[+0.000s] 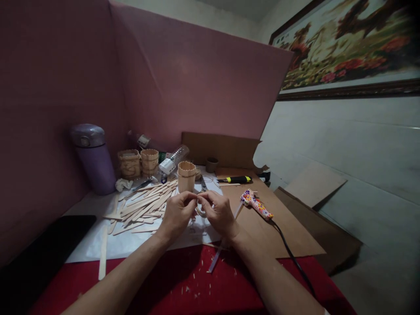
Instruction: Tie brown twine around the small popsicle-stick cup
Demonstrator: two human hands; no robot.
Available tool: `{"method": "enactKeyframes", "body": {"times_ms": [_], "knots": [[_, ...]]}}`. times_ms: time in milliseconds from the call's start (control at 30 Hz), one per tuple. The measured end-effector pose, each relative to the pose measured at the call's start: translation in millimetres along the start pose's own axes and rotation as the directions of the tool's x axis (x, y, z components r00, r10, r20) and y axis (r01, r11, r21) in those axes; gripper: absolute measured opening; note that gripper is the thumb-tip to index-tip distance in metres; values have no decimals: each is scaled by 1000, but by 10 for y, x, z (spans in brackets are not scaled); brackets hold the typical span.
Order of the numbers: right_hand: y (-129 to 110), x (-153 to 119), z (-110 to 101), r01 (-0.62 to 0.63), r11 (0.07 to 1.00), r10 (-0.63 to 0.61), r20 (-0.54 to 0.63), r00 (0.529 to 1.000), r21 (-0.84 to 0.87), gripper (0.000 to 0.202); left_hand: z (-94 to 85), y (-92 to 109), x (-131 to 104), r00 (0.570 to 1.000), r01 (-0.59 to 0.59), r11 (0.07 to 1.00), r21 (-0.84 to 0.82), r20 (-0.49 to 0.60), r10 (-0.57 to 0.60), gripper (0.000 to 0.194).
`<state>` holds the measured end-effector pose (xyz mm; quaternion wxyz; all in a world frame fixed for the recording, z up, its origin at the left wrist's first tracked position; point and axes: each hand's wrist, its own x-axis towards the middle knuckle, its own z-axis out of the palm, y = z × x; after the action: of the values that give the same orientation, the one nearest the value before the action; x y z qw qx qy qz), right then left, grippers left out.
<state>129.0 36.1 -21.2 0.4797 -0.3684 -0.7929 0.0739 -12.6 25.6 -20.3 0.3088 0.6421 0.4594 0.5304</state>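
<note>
My left hand point(179, 214) and my right hand point(218, 213) meet in front of the wooden-stick cup point(187, 177). Both are closed, thumb and fingers pinched together with the tips touching or nearly so. Whatever lies between the fingertips is too small to make out. Partly hidden behind and below the hands is what looks like a pair of scissors point(204, 183). A small coil of twine point(198, 173) sits just right of the cup. Left of my left hand, flat wooden craft sticks point(147, 205) lie in a loose heap on white paper point(95, 245).
A floral glue gun point(256, 204) with a black cord rests on cardboard point(278, 236) at right. Behind it lies a yellow-black utility knife point(239, 180). A purple bottle point(98, 162), two stick-covered cups point(149, 162) and a clear plastic bottle point(175, 159) stand or lie at back left.
</note>
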Motion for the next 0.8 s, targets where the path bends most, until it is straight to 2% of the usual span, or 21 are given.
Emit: {"method": "enactKeyframes", "body": {"times_ms": [167,567,667,800], "knots": [[2,-11,7,1,1000,-1,10,1000,-28,15,2,-17,-4,999,10,999,-32,33,-9,14],[9,-20,14,-7,998,5,-33,999,-55,15,18,45,22,982,167,950,-263,129,-137,12],[18,-9,11,6,999,-8,-55,998,-33,15,12,77,21,978,194,926,-325,143,-154,12],[2,1,-7,19,999,-19,-26,999,28,17,-5,78,33,976,211,905,-370,130,-175,14]]}}
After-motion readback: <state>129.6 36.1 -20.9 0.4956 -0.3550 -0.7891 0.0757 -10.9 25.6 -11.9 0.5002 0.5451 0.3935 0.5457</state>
